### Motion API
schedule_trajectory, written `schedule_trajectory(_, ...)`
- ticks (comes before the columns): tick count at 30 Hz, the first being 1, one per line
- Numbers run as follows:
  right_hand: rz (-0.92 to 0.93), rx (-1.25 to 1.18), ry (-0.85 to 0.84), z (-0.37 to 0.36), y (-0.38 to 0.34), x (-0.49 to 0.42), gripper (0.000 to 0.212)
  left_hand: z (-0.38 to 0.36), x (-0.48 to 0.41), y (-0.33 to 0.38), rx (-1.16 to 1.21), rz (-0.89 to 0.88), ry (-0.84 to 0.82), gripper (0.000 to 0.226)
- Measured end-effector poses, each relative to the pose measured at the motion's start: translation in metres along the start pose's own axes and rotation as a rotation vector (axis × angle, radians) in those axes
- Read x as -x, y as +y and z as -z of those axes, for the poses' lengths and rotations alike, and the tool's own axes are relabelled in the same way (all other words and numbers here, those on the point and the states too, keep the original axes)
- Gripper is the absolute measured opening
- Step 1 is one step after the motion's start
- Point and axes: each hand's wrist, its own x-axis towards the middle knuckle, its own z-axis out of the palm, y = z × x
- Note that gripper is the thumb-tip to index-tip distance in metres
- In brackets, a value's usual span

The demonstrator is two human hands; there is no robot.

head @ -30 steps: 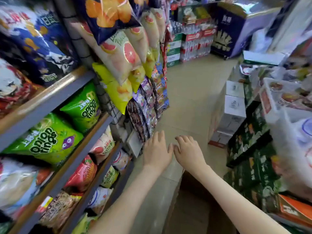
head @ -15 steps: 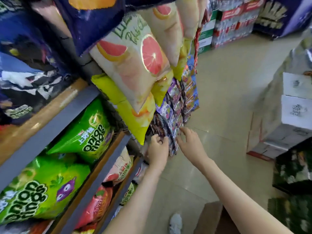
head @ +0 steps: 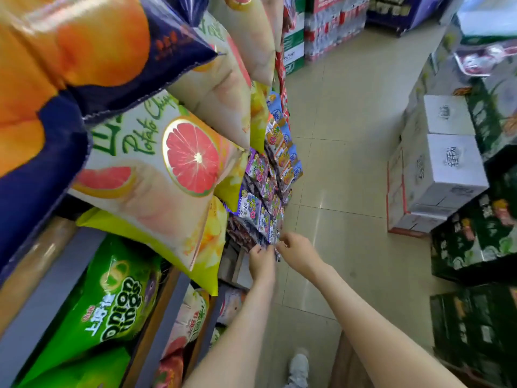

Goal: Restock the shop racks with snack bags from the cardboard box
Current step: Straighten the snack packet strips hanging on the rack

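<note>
Pale floor tiles [head: 335,169] run down the shop aisle; on the left stands the rack [head: 56,275], full of big bags; a grapefruit chip bag [head: 167,163] hangs high, and a green onion ring bag [head: 112,303] lies on a shelf below; small purple snack bags [head: 256,208] hang at the rack's end; the left hand [head: 261,261] and the right hand [head: 296,250] are close together, both pinching the bottom of these bags with bent fingers; a corner of the cardboard box [head: 349,368] shows low down by the right arm; white boxes [head: 442,169] sit across the aisle.

Shelf rack [head: 50,289] set left, small packets [head: 260,214] hung at its far end; stacked cartons [head: 442,169] placed right, across floor [head: 335,121].
</note>
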Motion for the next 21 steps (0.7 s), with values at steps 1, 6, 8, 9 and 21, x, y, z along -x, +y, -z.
schedule_trajectory(1, -0.018, -0.007, -0.006, -0.002, -0.001, 0.005, 0.026, 0.003, -0.002, -0.002, -0.003, -0.003, -0.013, 0.044)
schedule_trajectory(6, -0.044, -0.072, -0.015, -0.019, -0.017, 0.018, 0.022, 0.03, 0.005, -0.011, 0.002, -0.011, 0.022, 0.059)
schedule_trajectory(8, -0.036, -0.065, -0.032, -0.024, -0.026, 0.02, 0.021, 0.046, 0.02, -0.001, -0.061, 0.016, 0.042, 0.036)
schedule_trajectory(9, -0.035, -0.052, -0.04, -0.024, -0.03, 0.021, 0.02, 0.053, 0.037, 0.012, -0.049, 0.015, 0.035, 0.024)
schedule_trajectory(21, -0.063, -0.027, -0.025, 0.015, -0.056, -0.012, 0.047, 0.055, 0.036, 0.044, 0.035, 0.046, -0.024, 0.056)
